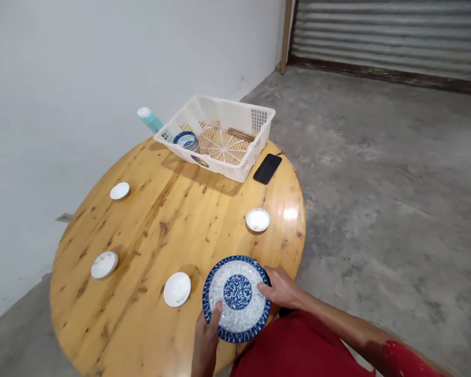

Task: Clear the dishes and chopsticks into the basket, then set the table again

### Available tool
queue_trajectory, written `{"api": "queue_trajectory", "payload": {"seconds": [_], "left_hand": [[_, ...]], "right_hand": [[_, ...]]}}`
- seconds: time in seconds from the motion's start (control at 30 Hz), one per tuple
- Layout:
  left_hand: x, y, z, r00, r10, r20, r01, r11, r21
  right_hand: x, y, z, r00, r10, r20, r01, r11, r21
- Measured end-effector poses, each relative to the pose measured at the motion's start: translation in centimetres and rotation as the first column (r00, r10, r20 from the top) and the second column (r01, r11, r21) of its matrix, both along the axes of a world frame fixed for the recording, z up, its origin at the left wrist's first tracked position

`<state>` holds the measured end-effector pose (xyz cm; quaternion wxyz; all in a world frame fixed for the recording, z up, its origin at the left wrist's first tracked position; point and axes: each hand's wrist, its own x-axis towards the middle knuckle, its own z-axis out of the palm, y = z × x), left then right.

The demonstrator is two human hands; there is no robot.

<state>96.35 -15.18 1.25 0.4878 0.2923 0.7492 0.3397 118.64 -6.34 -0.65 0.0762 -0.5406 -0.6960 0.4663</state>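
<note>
Round wooden table [141,319], blue-and-white plate [237,292] at four o'clock
Left hand [207,335] and right hand [281,286] grasp the plate, thumbs on top; white basket [223,166] at one o'clock, its oval sticker [199,161] unreadable.

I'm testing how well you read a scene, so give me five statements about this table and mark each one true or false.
1. The left hand and the right hand both hold the blue-and-white plate. True.
2. The phone lies inside the basket. False: it lies on the table, beside the basket.
3. Four small white bowls are on the table, outside the basket. True.
4. The bottle is at the right end of the basket in the picture. False: it is by the left end.
5. A stack of blue-and-white bowls is in the basket. True.
</note>
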Motion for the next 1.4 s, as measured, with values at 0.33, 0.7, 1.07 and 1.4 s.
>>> {"api": "queue_trajectory", "payload": {"seconds": [0.33,0.7,1.07,1.4], "left_hand": [[1.8,-0.8,0.8,0.991,-0.106,-0.082,0.111,0.992,0.058],[1.4,-2.1,-0.6,0.973,-0.231,0.018,0.226,0.963,0.145],[7.7,1.1,1.0,0.978,-0.207,-0.011,0.206,0.969,0.134],[26.6,9.9,2.0,0.982,-0.106,0.153,0.075,0.978,0.197]], "right_hand": [[2.8,-1.8,2.3,0.997,-0.073,-0.002,0.073,0.995,0.074],[3.2,-8.2,3.6,0.946,-0.310,0.091,0.304,0.950,0.072],[9.4,-5.6,2.9,0.942,-0.330,-0.067,0.335,0.936,0.111],[28.0,5.0,3.6,0.968,-0.238,-0.074,0.248,0.950,0.190]]}}
